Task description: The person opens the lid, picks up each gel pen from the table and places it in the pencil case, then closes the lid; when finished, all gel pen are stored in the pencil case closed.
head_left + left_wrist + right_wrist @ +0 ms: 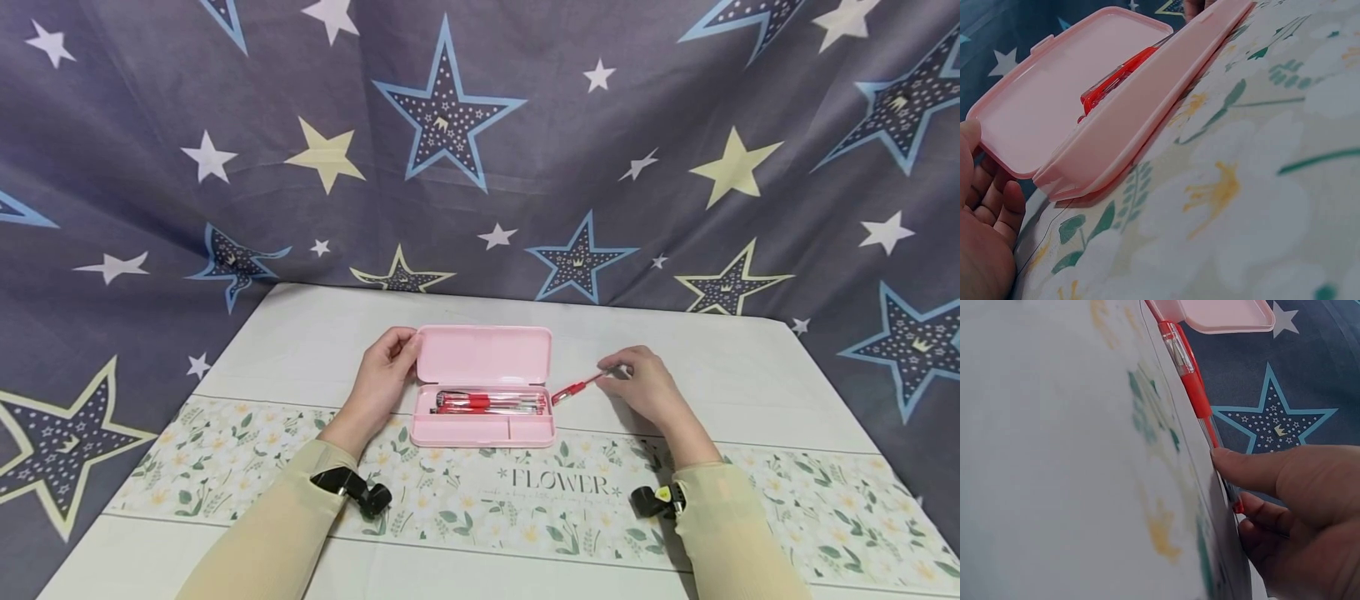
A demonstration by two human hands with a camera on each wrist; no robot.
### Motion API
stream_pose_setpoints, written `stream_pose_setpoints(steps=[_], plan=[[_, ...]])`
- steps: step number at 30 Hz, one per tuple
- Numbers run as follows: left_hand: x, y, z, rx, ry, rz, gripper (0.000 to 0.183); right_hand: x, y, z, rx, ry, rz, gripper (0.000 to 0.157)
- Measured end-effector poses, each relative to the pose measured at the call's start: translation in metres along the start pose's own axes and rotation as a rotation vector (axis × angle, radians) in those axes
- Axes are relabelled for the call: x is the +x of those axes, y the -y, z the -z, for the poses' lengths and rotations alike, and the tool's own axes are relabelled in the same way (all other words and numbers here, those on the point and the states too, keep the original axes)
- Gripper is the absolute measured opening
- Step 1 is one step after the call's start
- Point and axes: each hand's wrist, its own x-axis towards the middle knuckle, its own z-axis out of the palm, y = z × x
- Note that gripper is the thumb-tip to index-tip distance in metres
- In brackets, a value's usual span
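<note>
A pink pencil case (459,431) lies with its lid (483,354) raised at the back. Several red pens (480,402) rest together in its long rear compartment. My left hand (384,375) grips the lid's left edge, thumb on the inner side; in the left wrist view the other fingers curl behind the lid (1054,94). To the right of the case, my right hand (647,385) pinches a clear-barrelled red pen (574,389) between thumb and fingers. The pen slants down towards the case's right edge, its red grip and end (1196,394) showing in the right wrist view.
The front of the case has two smaller compartments, split by a divider (509,428). A white tablecloth with a floral band (525,517) lettered FLOWER lies under everything. Behind the table hangs a dark curtain (525,200) with stars.
</note>
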Motion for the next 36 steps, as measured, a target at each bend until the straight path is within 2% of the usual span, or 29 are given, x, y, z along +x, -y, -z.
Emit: stream_pose_setpoints(steps=[5, 11, 20, 27, 32, 36], plan=[[0.0, 0.001, 0.0, -0.006, -0.003, 0.005, 0.026, 0.0, 0.0, 0.001, -0.055, -0.024, -0.038, 0.018], [0.0, 0.001, 0.0, -0.012, -0.007, 0.006, 0.024, -0.003, 0.001, 0.003, -0.066, -0.045, -0.091, 0.013], [-0.001, 0.001, 0.0, -0.012, -0.003, 0.005, 0.024, -0.005, 0.0, 0.006, -0.09, -0.045, -0.112, 0.014], [0.0, 0.001, 0.0, -0.006, -0.001, 0.009, 0.025, -0.004, 0.001, 0.008, -0.031, -0.035, -0.142, 0.018], [0.001, 0.001, 0.0, -0.006, -0.003, 0.009, 0.025, -0.003, 0.002, 0.011, 0.016, -0.098, -0.141, 0.02], [0.001, 0.0, 0.0, -0.002, -0.003, 0.006, 0.025, -0.002, 0.006, 0.016, 0.102, -0.152, -0.159, 0.024]])
